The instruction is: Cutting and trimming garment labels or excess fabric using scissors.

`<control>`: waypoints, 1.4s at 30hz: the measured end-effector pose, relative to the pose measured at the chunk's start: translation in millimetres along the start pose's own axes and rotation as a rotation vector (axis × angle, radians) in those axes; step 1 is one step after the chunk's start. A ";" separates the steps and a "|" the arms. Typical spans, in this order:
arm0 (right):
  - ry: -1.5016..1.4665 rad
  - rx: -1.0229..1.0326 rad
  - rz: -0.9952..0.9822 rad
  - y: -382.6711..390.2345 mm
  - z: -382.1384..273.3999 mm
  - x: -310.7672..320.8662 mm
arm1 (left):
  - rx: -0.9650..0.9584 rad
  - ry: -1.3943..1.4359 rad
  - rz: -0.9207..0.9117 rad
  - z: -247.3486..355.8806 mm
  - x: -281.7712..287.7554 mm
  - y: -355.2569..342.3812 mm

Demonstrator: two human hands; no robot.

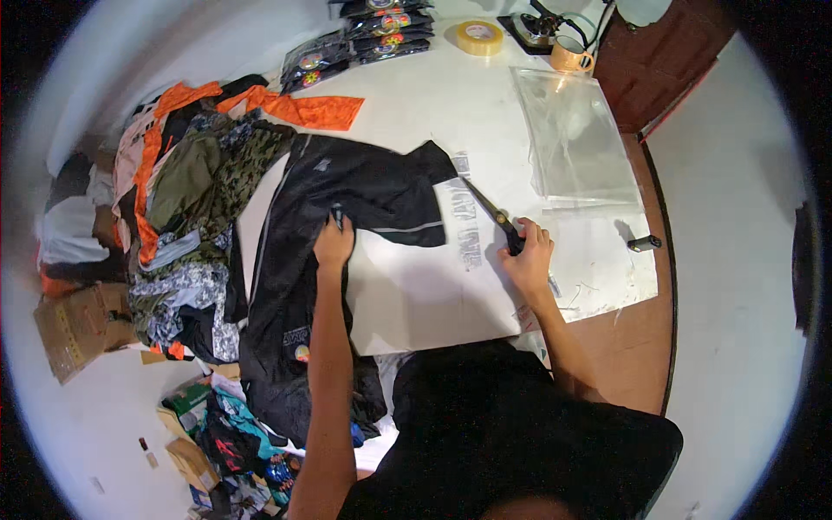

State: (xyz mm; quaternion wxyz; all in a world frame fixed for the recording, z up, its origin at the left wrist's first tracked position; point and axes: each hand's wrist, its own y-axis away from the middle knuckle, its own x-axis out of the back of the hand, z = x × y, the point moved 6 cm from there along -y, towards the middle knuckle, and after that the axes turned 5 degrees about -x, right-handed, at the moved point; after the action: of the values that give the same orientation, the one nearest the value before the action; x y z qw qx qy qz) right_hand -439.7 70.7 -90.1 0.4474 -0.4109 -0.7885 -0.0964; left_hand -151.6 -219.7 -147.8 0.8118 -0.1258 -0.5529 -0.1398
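Observation:
A black garment (364,182) with a thin grey stripe is spread over the white worktable (416,303) and hangs over its front edge. My left hand (334,243) is closed at the garment's middle, around a small greyish item I cannot make out clearly. My right hand (533,251) grips the dark handles of long scissors (494,212), whose blades point up and left, their tips near the garment's upper right part. A strip of printed plastic (472,247) lies beside the garment, under the scissors.
Mixed clothing (186,182) piles at the left; folded packs (386,39) stand at the back. Tape (479,35), a mug (568,56), clear bags (572,139) and a small black object (643,243) sit on the table. Boxes (82,325) and more cloth (225,425) lie beyond its left side.

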 end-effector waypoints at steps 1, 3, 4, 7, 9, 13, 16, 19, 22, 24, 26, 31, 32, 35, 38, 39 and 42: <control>-0.040 -0.001 0.004 -0.5 1.6 -0.7 | -0.011 0.005 -0.001 3.1 -1.0 -17.5; -0.076 -0.009 0.028 0.1 6.4 3.1 | -0.013 0.020 -0.005 17.7 -4.9 -49.5; -0.073 -0.008 0.035 0.0 7.1 2.5 | -0.018 0.024 -0.003 24.3 -8.8 -63.0; -0.089 -0.025 0.075 -1.1 7.2 8.9 | -0.321 -0.220 0.058 64.8 -29.6 -96.1; -0.140 -0.110 0.099 -1.1 14.2 15.9 | -0.354 -0.358 -0.167 116.0 -65.2 -118.6; -0.460 -0.342 0.227 -5.0 25.1 16.7 | -0.600 -0.224 -0.200 216.2 -106.0 -136.6; -0.616 -0.374 0.343 -5.5 40.1 15.0 | -0.744 0.119 -0.291 278.9 -89.8 -120.4; -0.686 -0.329 0.364 -4.9 44.0 19.6 | -0.864 0.447 0.010 274.2 -39.2 -67.5; -0.783 -0.249 0.360 -2.0 43.1 36.0 | -0.652 0.285 0.165 229.6 34.1 31.1; -0.811 -0.295 0.365 -1.9 32.3 37.1 | -0.370 0.238 0.217 173.4 46.8 99.0; -0.828 -0.320 0.268 -3.3 20.5 35.4 | -0.047 0.049 -0.001 121.7 30.6 154.8; -1.044 -0.280 0.182 -7.5 -8.3 23.8 | -0.114 -0.212 0.083 53.2 30.1 139.2; -1.048 -0.265 0.177 -5.9 -8.0 25.0 | -0.181 -0.195 0.084 37.2 34.3 114.2; -0.965 -0.254 0.115 4.8 -15.7 24.2 | -0.474 -0.218 0.032 -43.3 47.4 24.6; -1.005 -0.235 0.065 12.5 -18.7 18.7 | -0.316 -0.661 0.062 -103.5 85.7 -69.2; -1.004 -0.246 0.058 16.0 -19.6 20.7 | -0.259 -0.568 0.460 -90.4 109.5 -75.3; -0.984 -0.333 0.028 27.3 -21.6 21.1 | -0.142 -0.136 0.803 -46.3 113.5 -76.3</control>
State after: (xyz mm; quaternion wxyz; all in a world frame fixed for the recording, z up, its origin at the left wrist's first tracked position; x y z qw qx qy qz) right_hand -411.6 88.9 -66.8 -0.0466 -0.4840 -0.8738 -0.0100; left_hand -99.9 -317.2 -54.7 0.7528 -0.3959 -0.5013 0.1590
